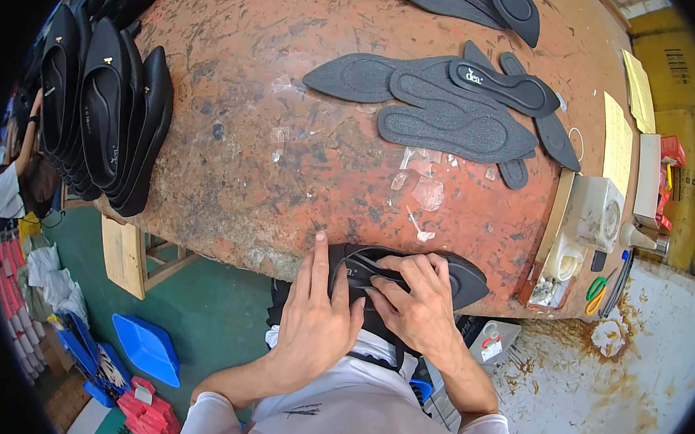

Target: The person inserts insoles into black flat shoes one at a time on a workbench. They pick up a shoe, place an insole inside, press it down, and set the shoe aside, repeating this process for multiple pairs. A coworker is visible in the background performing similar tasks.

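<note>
A black pointed shoe [467,284] lies at the table's near edge, its toe to the right and its heel end to the left. My left hand [309,326] rests over the heel end with fingers stretched out, one of them reaching onto the insole. My right hand [420,305] is bent over the shoe's opening, fingers curled and pressed inside against its rim. Just what the right fingertips pinch is hidden. Farther back, several dark grey insoles [456,132] lie overlapping, and a black insole with a white mark [506,87] lies on top of them.
Nested black shoes [103,114] stand at the table's left. More insoles [480,6] lie at the far edge. At right are a white box [595,208], scissors [596,292] and yellow paper sheets [616,142]. A wooden stool [126,255] and blue dustpan [147,348] are below left.
</note>
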Action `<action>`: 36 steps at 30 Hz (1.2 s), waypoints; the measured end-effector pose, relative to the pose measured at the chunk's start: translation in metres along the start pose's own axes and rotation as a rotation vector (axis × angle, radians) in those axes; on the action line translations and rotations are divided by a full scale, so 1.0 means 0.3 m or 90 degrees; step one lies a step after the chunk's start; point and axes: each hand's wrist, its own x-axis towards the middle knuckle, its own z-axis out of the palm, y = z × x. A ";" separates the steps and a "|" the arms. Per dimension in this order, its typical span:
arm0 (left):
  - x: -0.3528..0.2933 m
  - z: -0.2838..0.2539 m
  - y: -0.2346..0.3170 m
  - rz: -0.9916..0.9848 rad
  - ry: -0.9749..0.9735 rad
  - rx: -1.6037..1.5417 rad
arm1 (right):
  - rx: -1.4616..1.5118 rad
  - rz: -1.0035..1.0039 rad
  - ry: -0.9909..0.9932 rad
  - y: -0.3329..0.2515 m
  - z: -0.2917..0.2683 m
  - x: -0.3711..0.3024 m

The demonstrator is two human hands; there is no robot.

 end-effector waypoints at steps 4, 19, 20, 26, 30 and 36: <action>0.025 0.016 0.007 -0.005 -0.020 0.084 | -0.056 0.109 -0.006 -0.038 -0.052 0.001; 0.041 0.005 -0.026 0.092 -0.017 0.041 | -0.219 0.341 0.029 0.043 -0.068 -0.040; 0.053 -0.027 -0.032 0.123 -0.046 0.020 | -0.178 0.339 0.007 0.057 -0.095 -0.021; 0.058 0.208 0.089 0.358 0.027 -0.113 | -0.121 0.258 -0.025 0.068 -0.212 0.061; 0.118 0.367 0.140 0.283 -0.085 -0.069 | -0.224 0.285 -0.149 -0.193 -0.156 -0.176; 0.150 0.411 0.161 0.209 -0.073 -0.169 | -0.177 0.316 -0.095 0.042 -0.075 -0.050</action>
